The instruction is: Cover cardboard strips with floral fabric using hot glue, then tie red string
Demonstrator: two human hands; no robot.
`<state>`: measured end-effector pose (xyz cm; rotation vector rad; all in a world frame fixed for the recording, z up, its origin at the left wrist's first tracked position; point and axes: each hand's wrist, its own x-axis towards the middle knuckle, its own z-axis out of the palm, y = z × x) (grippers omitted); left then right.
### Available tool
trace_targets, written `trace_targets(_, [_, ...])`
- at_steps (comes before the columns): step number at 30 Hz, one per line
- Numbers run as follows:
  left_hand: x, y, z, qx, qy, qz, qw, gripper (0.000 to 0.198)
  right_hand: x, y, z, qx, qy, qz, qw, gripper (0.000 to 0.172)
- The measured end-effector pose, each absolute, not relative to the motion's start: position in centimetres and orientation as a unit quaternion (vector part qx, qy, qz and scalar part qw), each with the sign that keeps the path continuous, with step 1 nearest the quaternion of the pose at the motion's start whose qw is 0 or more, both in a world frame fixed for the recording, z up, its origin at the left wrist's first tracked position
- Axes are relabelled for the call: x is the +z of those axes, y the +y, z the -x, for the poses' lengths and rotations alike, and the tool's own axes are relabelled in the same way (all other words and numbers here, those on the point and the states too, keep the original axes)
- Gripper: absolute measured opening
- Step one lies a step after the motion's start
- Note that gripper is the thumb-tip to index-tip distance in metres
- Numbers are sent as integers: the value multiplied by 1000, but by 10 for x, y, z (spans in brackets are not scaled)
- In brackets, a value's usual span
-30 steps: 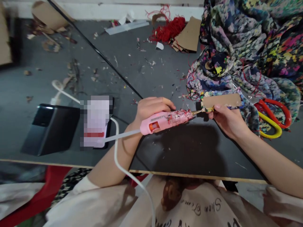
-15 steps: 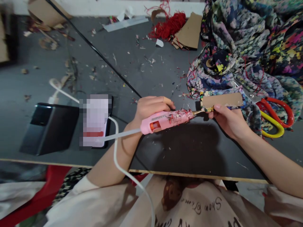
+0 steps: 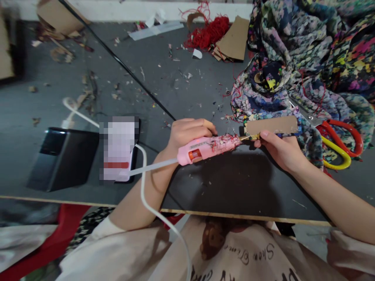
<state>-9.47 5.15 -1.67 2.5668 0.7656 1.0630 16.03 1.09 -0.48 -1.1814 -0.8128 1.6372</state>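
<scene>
My left hand (image 3: 190, 134) is wrapped round a pink glue gun (image 3: 202, 150), its front end matted with red thread and scraps. A whitish glue stick (image 3: 154, 165) juts out of the gun's rear. The metal nozzle meets the lower left edge of a cardboard strip (image 3: 271, 125) that has floral cloth along its edges. Between thumb and fingers, my right hand (image 3: 278, 150) pinches that strip from below. Behind the strip lies a heap of floral fabric (image 3: 278, 78). Scissors (image 3: 341, 142) with red and yellow handles rest partly on the cloth, right of my right hand.
A phone (image 3: 120, 150) and a black box-like device (image 3: 66, 156) lie at left, with a white cable (image 3: 143, 187) hanging over the table edge. A black cord (image 3: 117, 58) crosses the tabletop. Red thread (image 3: 208, 33) and cardboard pieces (image 3: 234, 41) sit at the back.
The cardboard strip and my right hand have shifted slightly left. The glue gun's rear has moved a little right, while its nozzle stays at the strip's edge.
</scene>
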Motion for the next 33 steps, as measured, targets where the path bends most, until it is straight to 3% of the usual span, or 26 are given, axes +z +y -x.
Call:
trace_targets(4, [-19, 52, 95, 409, 265, -865, 117, 26, -3, 12, -160, 672, -324, 469, 473, 27])
trace_targets(11, [-20, 51, 99, 374, 284, -869, 156, 35, -1, 13, -161, 679, -298, 471, 478, 23])
trace_targets(25, [-17, 53, 96, 382, 251, -883, 104, 29, -3, 13, -161, 693, -279, 452, 488, 26])
trace_targets(33, [-14, 52, 96, 380, 249, -884, 108, 35, -3, 13, -160, 683, -290, 461, 487, 28])
